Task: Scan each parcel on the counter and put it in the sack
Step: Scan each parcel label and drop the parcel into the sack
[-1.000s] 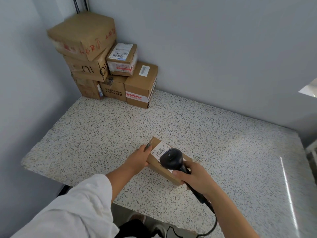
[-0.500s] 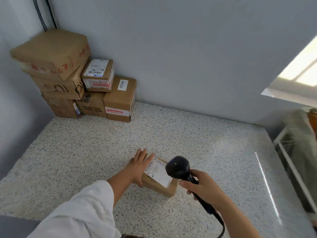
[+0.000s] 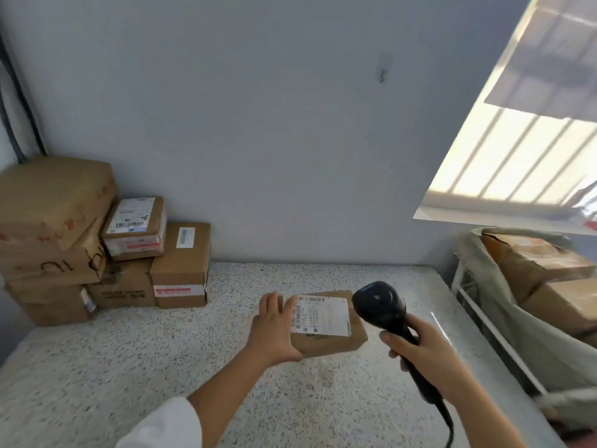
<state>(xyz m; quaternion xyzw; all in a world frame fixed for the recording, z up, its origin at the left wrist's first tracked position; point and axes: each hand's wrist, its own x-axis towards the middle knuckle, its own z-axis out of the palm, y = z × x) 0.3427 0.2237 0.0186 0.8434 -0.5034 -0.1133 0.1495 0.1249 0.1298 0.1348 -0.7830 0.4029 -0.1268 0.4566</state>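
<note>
- Off toward three o'clock goes our parcel (image 3: 326,337), left hand (image 3: 274,331) gripping its end.
- Our right hand (image 3: 423,354) clasps the barcode scanner (image 3: 381,305).
- We keep it level for the sack (image 3: 504,318).

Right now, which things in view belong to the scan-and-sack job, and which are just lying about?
Job:
- labelled parcel, held by the left hand
- scanner, gripped by the right hand
- stacked parcels in the counter corner
- sack, with boxes inside

Just about:
- barred window
- cables in the left wall corner
</note>
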